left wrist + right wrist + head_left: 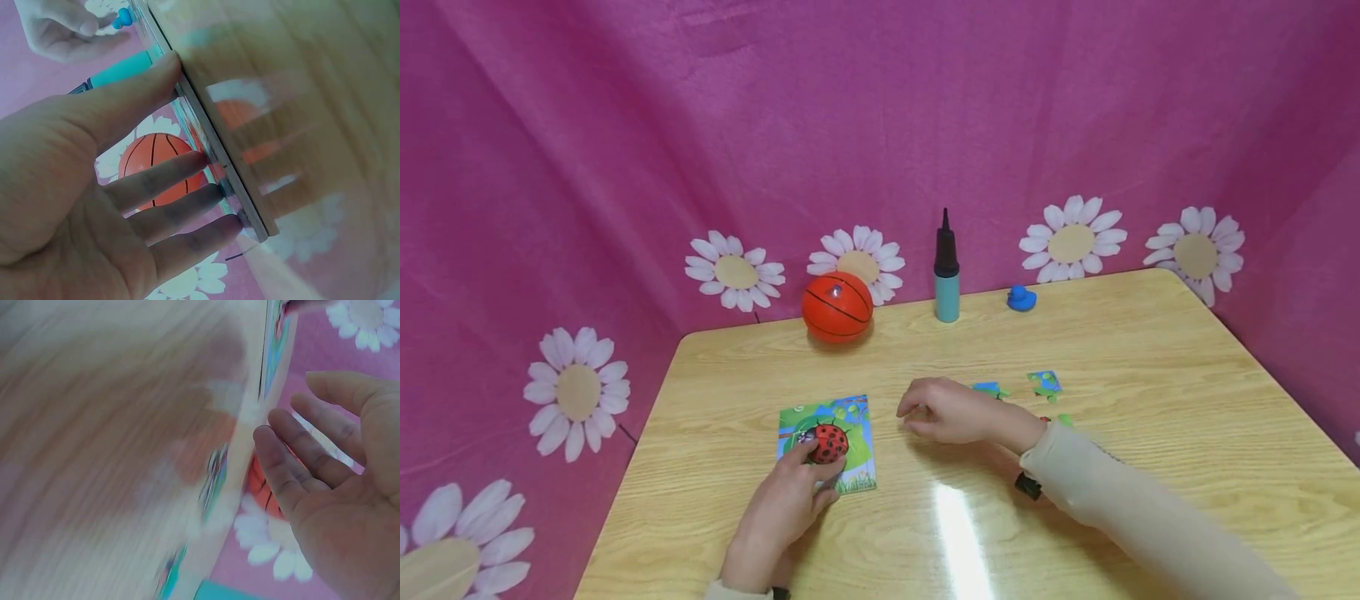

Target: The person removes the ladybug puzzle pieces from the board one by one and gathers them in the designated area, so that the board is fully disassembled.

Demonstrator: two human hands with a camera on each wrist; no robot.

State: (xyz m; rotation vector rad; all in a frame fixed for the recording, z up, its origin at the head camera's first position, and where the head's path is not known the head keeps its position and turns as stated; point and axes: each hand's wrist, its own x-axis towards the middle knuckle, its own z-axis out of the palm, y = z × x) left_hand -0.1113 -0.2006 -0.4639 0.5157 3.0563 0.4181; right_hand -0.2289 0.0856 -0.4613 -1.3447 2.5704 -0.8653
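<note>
On the table lies a square picture board [861, 454] showing a red ladybug on green leaves. My left hand [793, 496] rests on its lower left part, covering some of the picture. In the left wrist view, the fingers [181, 247] are extended, with fingertips right at the board's thin edge [219, 156]. My right hand [951, 410] is over the table to the right of the board, loosely bent and holding nothing. Beyond the right forearm lie loose jigsaw pieces, one blue and green [1046, 383] and another [990, 389] partly behind the hand.
An orange toy basketball [837, 307] sits near the back edge. Beside it stand a teal hand pump [947, 296] with a black nozzle and a blue rubber duck [1021, 298]. A pink flowered curtain [880, 125] hangs behind the wooden table [715, 400].
</note>
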